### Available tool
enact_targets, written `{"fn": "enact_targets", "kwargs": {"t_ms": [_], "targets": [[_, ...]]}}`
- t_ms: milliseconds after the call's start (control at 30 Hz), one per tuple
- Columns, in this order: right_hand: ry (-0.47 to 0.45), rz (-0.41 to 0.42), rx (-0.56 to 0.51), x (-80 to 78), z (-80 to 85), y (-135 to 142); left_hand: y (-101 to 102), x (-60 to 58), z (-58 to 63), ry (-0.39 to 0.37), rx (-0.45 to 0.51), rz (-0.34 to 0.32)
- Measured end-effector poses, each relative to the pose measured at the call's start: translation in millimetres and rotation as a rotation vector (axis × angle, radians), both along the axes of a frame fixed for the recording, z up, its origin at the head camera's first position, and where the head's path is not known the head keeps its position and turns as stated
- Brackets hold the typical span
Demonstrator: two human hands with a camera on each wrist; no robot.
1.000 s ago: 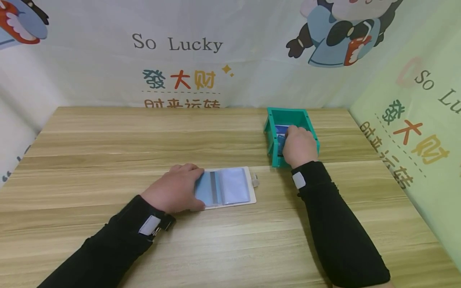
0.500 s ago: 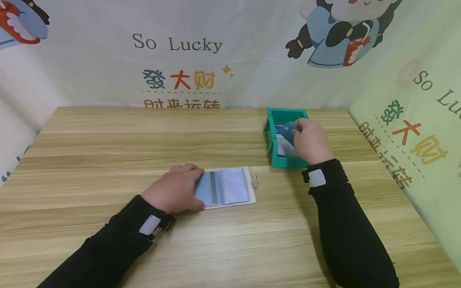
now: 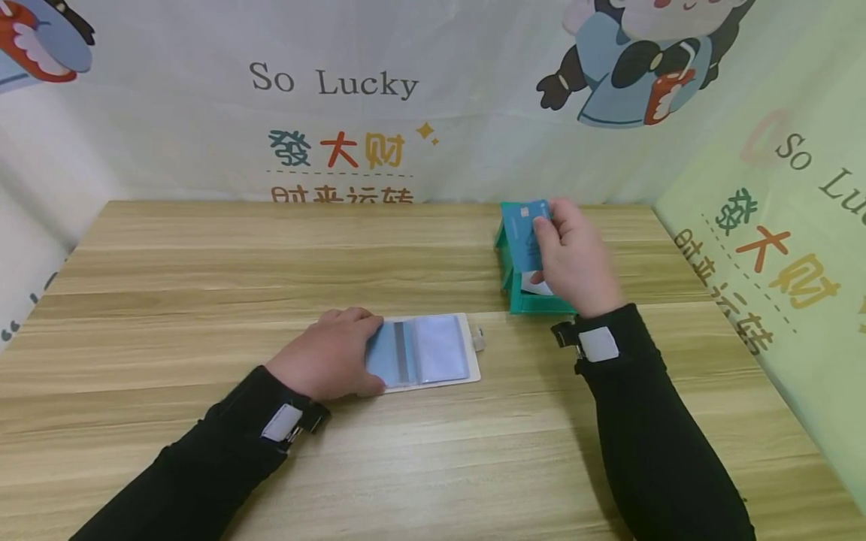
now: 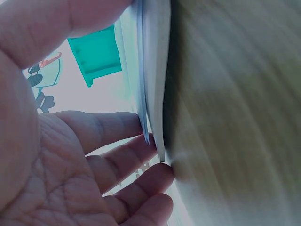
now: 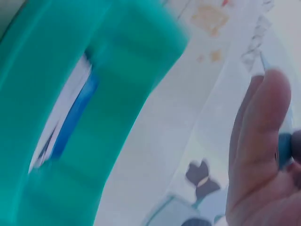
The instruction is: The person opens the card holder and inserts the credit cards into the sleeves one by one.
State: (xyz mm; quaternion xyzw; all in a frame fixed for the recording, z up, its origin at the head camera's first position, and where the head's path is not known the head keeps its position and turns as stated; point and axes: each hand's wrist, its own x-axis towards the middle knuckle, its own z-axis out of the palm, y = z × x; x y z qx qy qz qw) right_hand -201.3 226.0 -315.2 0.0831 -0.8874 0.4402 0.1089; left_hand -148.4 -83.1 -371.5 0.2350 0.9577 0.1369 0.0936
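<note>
In the head view a blue bank card (image 3: 527, 234) with a small chip is pinched between the thumb and fingers of my right hand (image 3: 580, 259). The card is raised over the green plastic box (image 3: 541, 303), covering part of its opening. My left hand (image 3: 331, 353) holds the left end of an opened card holder (image 3: 443, 349) flat on the table. That holder has a light blue page with a grey stripe, a clear sleeve and a white cover. In the left wrist view my fingertips (image 4: 157, 176) meet the cover's edge (image 4: 159, 94).
Pale and blue cards (image 5: 63, 110) lie inside the green box in the right wrist view. A clear snap tab (image 3: 479, 339) sticks out from the holder's right side. Printed cloth (image 3: 467, 98) hangs behind the wooden table (image 3: 271, 255) and along its sides.
My right hand has lifted the blue card out of the green box and turned it upright, face toward the head camera. The left hand and the card holder have stayed put.
</note>
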Motion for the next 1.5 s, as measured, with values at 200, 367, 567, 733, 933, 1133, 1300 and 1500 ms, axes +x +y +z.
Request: {"fn": "enact_targets", "kwargs": {"t_ms": [200,367,567,733,933,1133,1300,1500], "targets": [[-0.173,0.257,0.036,8.1,-3.0,-25,0,0.7,1.6,-0.015,0.014,0.01],[-0.298,0.337,0.081,10.0,-15.4,-46,1,1.0,2.3,-0.02,0.015,0.016],[-0.365,0.406,0.255,12.7,-32.8,-64,1,0.6,2.5,-0.026,-0.002,0.017],[-0.386,0.451,0.306,13.9,-40.1,-73,1,0.3,2.5,-0.026,-0.014,0.01],[-0.366,0.48,0.4,13.1,-44.7,-80,0,0.1,2.1,-0.015,-0.028,-0.003],[-0.362,0.459,0.464,16.1,-45.5,-85,0,0.1,2.5,-0.012,-0.035,-0.013],[-0.335,0.415,0.504,18.8,-47.7,-90,0,-0.1,1.9,-0.011,-0.039,-0.014],[-0.271,0.395,0.584,20.4,-51.1,-98,0,-0.6,1.0,-0.011,-0.037,-0.013]]}}
